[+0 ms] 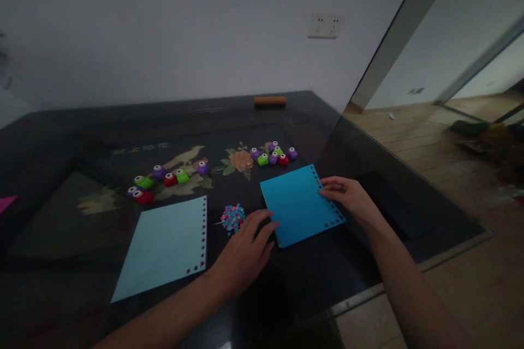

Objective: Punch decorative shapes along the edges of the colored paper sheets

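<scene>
A bright blue paper sheet (pixel 297 204) with punched holes along its right edge lies on the dark table (pixel 61 142). My right hand (pixel 347 196) rests on that punched edge, fingers pinching it. My left hand (pixel 245 251) lies flat on the table, fingertips touching the sheet's lower left edge. A small pile of coloured paper confetti (pixel 232 217) sits just left of my left hand's fingers. A pale blue sheet (pixel 166 248), also punched along its right edge, lies further left.
Two clusters of small craft punches in purple, green and red stand behind the sheets, one cluster (pixel 164 180) at the left and one cluster (pixel 273 154) at the right. An orange bar (pixel 270 101) lies at the table's far edge. Wooden floor (pixel 450 147) is to the right.
</scene>
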Motion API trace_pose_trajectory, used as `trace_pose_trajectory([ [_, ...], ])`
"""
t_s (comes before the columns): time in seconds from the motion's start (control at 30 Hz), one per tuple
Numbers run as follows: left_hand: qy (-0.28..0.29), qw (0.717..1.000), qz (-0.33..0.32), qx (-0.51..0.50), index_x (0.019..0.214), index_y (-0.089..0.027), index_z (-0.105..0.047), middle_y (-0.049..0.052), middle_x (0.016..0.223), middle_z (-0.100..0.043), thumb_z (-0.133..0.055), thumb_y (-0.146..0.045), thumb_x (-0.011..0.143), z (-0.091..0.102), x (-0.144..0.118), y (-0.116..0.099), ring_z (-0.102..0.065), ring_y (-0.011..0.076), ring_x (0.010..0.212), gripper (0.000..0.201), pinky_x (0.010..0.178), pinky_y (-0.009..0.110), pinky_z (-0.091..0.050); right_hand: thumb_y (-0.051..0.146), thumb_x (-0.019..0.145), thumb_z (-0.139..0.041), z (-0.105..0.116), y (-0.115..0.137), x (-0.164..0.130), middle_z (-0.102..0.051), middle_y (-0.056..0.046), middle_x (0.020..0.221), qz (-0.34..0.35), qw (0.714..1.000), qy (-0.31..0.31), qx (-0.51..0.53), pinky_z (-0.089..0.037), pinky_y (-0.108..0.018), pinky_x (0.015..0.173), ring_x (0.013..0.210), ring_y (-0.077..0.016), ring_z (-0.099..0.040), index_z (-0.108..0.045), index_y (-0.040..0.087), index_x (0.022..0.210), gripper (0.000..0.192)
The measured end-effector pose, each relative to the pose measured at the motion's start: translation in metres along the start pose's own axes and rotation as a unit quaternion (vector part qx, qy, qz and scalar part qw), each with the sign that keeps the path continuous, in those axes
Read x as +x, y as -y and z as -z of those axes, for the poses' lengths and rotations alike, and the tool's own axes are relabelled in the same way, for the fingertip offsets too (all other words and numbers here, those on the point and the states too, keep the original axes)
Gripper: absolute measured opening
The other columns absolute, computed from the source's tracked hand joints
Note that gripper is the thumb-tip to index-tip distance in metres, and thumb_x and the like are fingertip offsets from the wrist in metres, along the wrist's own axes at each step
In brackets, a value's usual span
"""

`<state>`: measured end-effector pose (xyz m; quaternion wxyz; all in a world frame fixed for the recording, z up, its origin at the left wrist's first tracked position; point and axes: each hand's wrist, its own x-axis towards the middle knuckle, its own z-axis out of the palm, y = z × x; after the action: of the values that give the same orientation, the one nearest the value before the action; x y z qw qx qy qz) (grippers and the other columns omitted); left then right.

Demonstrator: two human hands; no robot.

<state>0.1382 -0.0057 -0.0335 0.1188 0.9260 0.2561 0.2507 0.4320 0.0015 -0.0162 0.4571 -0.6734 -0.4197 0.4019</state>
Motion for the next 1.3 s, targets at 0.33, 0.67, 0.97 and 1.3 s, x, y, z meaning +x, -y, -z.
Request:
trace_pose_trajectory([
  [0.33,0.040,0.998,0.022,0.050,0.124,-0.016,-0.046,0.018,0.132,-0.048,-0.050,-0.014,0.085,-0.0032,0.0010,-0.0013,-0.045,0.0318,0.126,0.039,0.099,0.051,-0.046,0.026,0.054,-0.078,-0.0035,-0.0003,-0.0013,-0.068,-0.001,0.068,0.005,1.000,0.003,-0.012,-0.045,-0.030,0.062,0.064,-0.0165,-0.060,-0.071,0.019,0.085,0.032],
  [0.67,0.070,0.995,0.013,0.073,0.132,-0.017,-0.044,0.016,0.138,-0.047,-0.054,-0.017,0.085,-0.0044,0.0006,0.0009,-0.042,0.0305,0.130,0.048,0.104,0.054,-0.039,0.025,0.054,-0.078,-0.0024,-0.0028,0.0018,-0.067,0.000,0.067,0.004,1.000,-0.001,-0.013,-0.045,-0.030,0.062,0.063,-0.0158,-0.060,-0.070,0.019,0.083,0.031],
  [0.97,0.076,0.994,0.016,0.074,0.133,-0.019,-0.045,0.014,0.141,-0.046,-0.053,-0.018,0.086,-0.0070,-0.0009,0.0022,-0.040,0.0282,0.132,0.047,0.106,0.053,-0.037,0.026,0.055,-0.078,-0.0023,-0.0055,0.0026,-0.067,0.000,0.067,0.008,1.000,0.012,-0.019,-0.044,-0.029,0.060,0.062,-0.0155,-0.059,-0.070,0.018,0.084,0.031],
  [1.3,0.089,0.993,0.011,0.073,0.133,-0.017,-0.045,0.016,0.142,-0.045,-0.051,-0.015,0.086,-0.0070,-0.0004,0.0023,-0.039,0.0288,0.133,0.047,0.106,0.053,-0.038,0.024,0.055,-0.077,-0.0024,-0.0080,0.0042,-0.067,0.000,0.066,0.006,1.000,0.007,-0.023,-0.045,-0.030,0.060,0.063,-0.0169,-0.060,-0.071,0.019,0.084,0.030],
])
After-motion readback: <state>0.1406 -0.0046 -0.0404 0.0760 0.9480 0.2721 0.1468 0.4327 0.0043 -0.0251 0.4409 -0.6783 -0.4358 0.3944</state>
